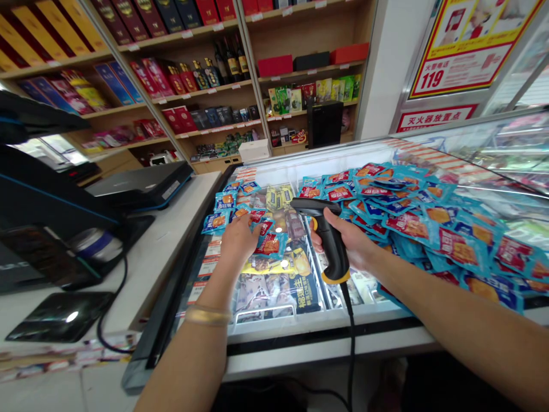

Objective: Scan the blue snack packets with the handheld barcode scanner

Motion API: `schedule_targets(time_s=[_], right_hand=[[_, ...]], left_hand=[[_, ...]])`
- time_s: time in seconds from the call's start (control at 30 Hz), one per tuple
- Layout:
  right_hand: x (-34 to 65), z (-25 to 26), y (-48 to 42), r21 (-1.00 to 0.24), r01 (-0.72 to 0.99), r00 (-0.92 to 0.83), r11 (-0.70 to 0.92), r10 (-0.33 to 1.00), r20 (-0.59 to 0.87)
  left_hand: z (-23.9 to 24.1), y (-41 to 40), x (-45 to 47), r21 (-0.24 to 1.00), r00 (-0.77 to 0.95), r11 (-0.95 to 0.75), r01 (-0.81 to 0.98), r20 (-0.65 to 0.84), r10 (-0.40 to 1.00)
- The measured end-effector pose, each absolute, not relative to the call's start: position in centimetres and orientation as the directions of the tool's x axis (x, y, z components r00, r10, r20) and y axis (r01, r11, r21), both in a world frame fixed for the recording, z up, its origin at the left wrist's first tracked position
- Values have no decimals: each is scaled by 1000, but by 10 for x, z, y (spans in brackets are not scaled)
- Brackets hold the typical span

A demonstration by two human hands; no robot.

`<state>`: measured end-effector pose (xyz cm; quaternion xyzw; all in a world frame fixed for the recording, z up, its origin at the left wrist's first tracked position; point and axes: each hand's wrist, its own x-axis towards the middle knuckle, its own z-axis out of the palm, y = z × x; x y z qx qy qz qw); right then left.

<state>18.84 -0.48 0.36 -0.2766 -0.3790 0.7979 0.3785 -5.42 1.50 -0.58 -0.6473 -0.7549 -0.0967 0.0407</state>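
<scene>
My right hand is wrapped round the handle of a black and yellow barcode scanner, its head pointing left and its cord hanging down. My left hand reaches into a small group of blue snack packets on the glass freezer top. Its fingers and thumb are closed on a red and blue snack packet, partly hidden by the hand. Another red-fronted packet lies just right of my left thumb. A large heap of similar packets spreads to the right of the scanner.
Wrapped frozen goods show through the glass. On the left a white counter carries a scale, a dark screen device and a black glossy pad. Stocked shelves stand behind. The scanner cord drops over the freezer's front edge.
</scene>
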Motion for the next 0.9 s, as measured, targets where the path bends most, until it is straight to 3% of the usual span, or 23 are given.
schedule_targets(time_s=[0.17,0.27,0.3,0.37,0.43,0.5,0.57,0.63,0.9], right_hand=[[189,3,-5,-815,-393,-561,-426,813,-155],[189,3,-5,-828,-363,-590,-426,794,-150],[190,3,-5,-834,-351,-602,-426,785,-147],[190,3,-6,-840,-341,-614,-422,777,-141],[190,3,-6,-833,-365,-598,-415,791,-132],[189,3,-6,-819,-398,-578,-413,806,-126],[189,2,-5,-809,-408,-575,-423,807,-132],[188,1,-6,-811,-399,-578,-427,804,-138],[184,2,-11,-856,-316,-598,-408,787,-154]], left_hand=[[-3,13,-55,131,-174,149,980,207,963],[1,11,-61,212,-279,224,951,284,917],[2,12,-64,284,-327,238,929,323,888],[4,13,-68,546,-442,199,813,358,823],[4,15,-67,849,-541,82,523,256,801],[5,16,-61,988,-550,5,152,81,831],[6,15,-53,997,-496,-9,-82,-33,868],[6,14,-45,987,-446,-14,-160,-60,893],[-7,14,-37,993,-369,-106,-59,77,926]])
